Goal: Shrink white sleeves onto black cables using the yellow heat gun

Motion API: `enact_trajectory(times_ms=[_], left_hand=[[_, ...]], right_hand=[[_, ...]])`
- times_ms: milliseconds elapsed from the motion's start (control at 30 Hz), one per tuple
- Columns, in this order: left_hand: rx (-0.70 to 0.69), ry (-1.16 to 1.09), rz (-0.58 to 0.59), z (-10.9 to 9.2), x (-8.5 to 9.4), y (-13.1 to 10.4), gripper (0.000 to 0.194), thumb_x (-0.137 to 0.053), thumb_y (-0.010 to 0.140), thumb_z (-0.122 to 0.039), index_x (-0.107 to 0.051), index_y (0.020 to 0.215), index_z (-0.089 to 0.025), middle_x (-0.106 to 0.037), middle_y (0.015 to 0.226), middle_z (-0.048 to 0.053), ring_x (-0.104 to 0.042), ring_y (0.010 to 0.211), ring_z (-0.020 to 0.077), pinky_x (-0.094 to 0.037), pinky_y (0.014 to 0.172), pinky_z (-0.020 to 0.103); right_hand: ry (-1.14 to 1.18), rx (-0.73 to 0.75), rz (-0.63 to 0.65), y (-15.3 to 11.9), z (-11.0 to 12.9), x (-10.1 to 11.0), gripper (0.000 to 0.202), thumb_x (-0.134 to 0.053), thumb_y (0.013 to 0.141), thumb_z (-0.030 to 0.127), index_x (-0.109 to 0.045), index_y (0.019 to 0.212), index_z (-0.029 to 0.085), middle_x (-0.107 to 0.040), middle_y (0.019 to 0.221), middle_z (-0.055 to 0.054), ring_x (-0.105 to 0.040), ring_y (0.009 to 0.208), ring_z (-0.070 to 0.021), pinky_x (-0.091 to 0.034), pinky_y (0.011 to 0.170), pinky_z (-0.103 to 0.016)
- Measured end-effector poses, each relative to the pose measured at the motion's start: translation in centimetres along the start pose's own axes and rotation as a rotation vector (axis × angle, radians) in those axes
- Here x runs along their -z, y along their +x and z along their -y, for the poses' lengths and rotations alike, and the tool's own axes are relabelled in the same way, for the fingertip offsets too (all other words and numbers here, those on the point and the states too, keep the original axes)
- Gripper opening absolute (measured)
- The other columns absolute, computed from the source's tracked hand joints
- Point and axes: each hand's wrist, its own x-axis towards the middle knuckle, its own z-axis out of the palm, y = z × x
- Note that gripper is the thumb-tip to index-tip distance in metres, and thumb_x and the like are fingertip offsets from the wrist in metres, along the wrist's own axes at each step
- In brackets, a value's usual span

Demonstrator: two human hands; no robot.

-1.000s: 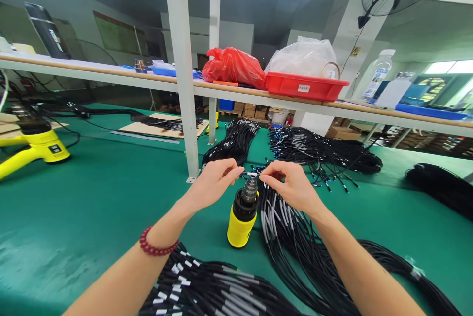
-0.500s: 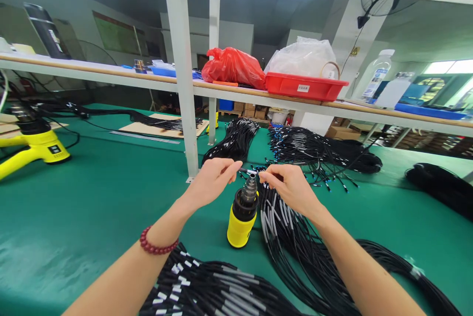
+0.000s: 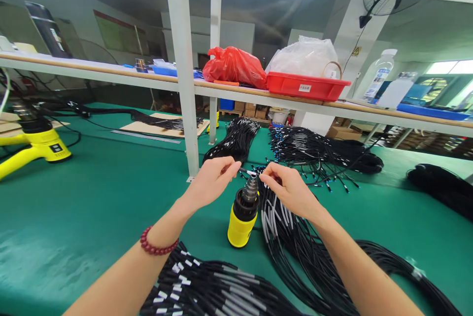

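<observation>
A yellow and black heat gun [image 3: 242, 222] stands upright on the green table [image 3: 111, 217], its metal nozzle pointing up. Just over the nozzle lies a thin black cable with a white sleeve [image 3: 251, 173]. My left hand [image 3: 214, 180] pinches the cable's left end. From the right, my right hand [image 3: 290, 188] has its fingertips pinched at the other end of the cable, beside the nozzle. A bundle of black cables with grey sleeves [image 3: 273, 217] runs down under my right arm. Another bundle with white labels [image 3: 221, 286] lies nearest to me.
More black cable bundles [image 3: 318, 148] lie at the back. A second yellow heat gun [image 3: 48, 146] rests at the left. White posts [image 3: 183, 69] hold a shelf with a red bag [image 3: 234, 67], a red tray [image 3: 306, 87] and bottles [image 3: 380, 77].
The view has shifted very slightly. Both hands keep almost the same pose over the nozzle, with a tiny movement of my right fingers.
</observation>
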Motion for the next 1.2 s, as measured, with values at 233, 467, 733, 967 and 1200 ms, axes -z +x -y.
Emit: enact_trajectory(times_ms=[233,467,733,967,1200], left_hand=[[-0.007,-0.048,0.013,-0.24,0.03,-0.07,0.046,-0.036,0.097,-0.046,-0.051,0.064,-0.018,-0.054,0.062,-0.002,-0.048,0.061,0.0134,-0.032,0.056,0.025],[-0.016,-0.061,0.027,-0.03,-0.11,-0.13,0.041,-0.039,0.096,-0.045,-0.054,0.068,-0.019,-0.055,0.063,-0.003,-0.046,0.059,0.0131,-0.031,0.055,0.024],[-0.045,-0.065,0.032,-0.42,-0.10,-0.21,0.035,-0.041,0.096,-0.041,-0.052,0.071,-0.019,-0.053,0.066,-0.004,-0.045,0.062,0.0125,-0.032,0.057,0.024],[-0.022,-0.059,0.080,-0.61,-0.28,-0.31,0.050,-0.034,0.099,-0.044,-0.038,0.056,-0.018,-0.040,0.053,-0.005,-0.036,0.053,0.0107,-0.027,0.054,0.025],[-0.054,-0.092,0.031,-0.45,-0.19,-0.17,0.038,-0.041,0.097,-0.040,-0.053,0.068,-0.018,-0.054,0.066,-0.003,-0.046,0.064,0.0127,-0.032,0.061,0.024]], right_hand=[[-0.040,-0.025,0.041,-0.15,0.18,0.20,0.039,-0.043,0.099,0.030,-0.056,0.064,0.019,-0.046,0.052,0.004,-0.038,0.049,-0.0115,-0.028,0.052,-0.024],[-0.045,-0.012,-0.002,0.02,-0.22,0.00,0.031,-0.049,0.094,0.029,-0.062,0.068,0.018,-0.053,0.056,0.003,-0.042,0.052,-0.0122,-0.028,0.052,-0.024],[-0.028,0.004,-0.039,-0.02,-0.29,0.23,0.034,-0.046,0.098,0.029,-0.057,0.068,0.018,-0.052,0.059,0.004,-0.042,0.055,-0.0121,-0.028,0.055,-0.025],[-0.045,-0.001,-0.019,-0.12,-0.13,0.53,0.030,-0.047,0.098,0.030,-0.054,0.071,0.019,-0.050,0.060,0.004,-0.040,0.055,-0.0120,-0.028,0.055,-0.025],[-0.096,-0.018,0.003,-0.13,0.43,0.30,0.040,-0.041,0.100,0.031,-0.048,0.062,0.019,-0.046,0.056,0.004,-0.039,0.054,-0.0128,-0.026,0.057,-0.026]])
